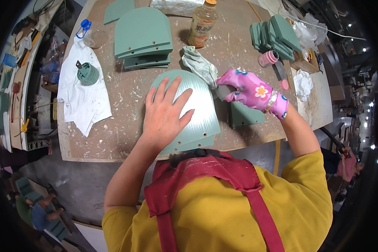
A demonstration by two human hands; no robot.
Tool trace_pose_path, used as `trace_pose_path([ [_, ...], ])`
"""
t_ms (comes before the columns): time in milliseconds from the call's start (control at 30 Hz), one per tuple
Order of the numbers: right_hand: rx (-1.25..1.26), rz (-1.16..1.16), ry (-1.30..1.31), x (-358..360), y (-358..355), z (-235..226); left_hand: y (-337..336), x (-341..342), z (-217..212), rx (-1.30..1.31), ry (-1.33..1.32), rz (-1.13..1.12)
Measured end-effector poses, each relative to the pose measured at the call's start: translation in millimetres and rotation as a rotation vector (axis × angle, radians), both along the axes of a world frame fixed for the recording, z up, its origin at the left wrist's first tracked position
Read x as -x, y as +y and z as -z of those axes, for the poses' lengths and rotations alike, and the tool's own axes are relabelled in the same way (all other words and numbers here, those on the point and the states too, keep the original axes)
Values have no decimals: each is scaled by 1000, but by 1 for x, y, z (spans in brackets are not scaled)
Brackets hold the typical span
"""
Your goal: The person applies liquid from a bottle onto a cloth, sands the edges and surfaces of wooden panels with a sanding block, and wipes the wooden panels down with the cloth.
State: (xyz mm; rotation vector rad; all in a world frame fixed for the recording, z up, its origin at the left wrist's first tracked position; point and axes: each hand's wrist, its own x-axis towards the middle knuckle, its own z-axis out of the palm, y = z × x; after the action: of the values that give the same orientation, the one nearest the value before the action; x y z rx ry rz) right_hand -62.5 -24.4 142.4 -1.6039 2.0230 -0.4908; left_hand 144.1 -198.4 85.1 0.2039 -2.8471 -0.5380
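My bare left hand (166,111) lies flat, fingers spread, on a glossy green board (200,111) with a rounded top and small holes along its near edge. Under that board another green board pokes out toward me. To its right, my right hand (250,91) wears a pink flowered glove. Its thumb and fingers are closed on a small grey pad (225,92) beside the board's right edge; the glove hides part of it. A crumpled pale cloth (198,62) lies just beyond the board. Another green piece (246,116) rests below my gloved hand.
Stacked green boards (143,31) stand at the far left, and more green pieces (274,37) at the far right. A bottle (202,24) stands between them. Left lie a white cloth (83,96) and a green-stained cup (87,74); right, a pink can (268,59) lies tipped.
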Motion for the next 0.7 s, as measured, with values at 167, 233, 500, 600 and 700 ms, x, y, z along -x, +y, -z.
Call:
trace_pose_path([
  [167,280,259,-259,-8,7,9,0,0,1,-3,0,3],
  [233,195,310,-259,-23,1,7,-1,0,2,-2,-3,0],
  [500,339,254,-102,-10,-25,28,-1,2,0,8,4,16],
  [600,318,236,-146,2,-22,27,0,-1,2,4,-3,2],
  [700,296,219,-268,-2,-15,25,0,0,3,-13,21,7],
])
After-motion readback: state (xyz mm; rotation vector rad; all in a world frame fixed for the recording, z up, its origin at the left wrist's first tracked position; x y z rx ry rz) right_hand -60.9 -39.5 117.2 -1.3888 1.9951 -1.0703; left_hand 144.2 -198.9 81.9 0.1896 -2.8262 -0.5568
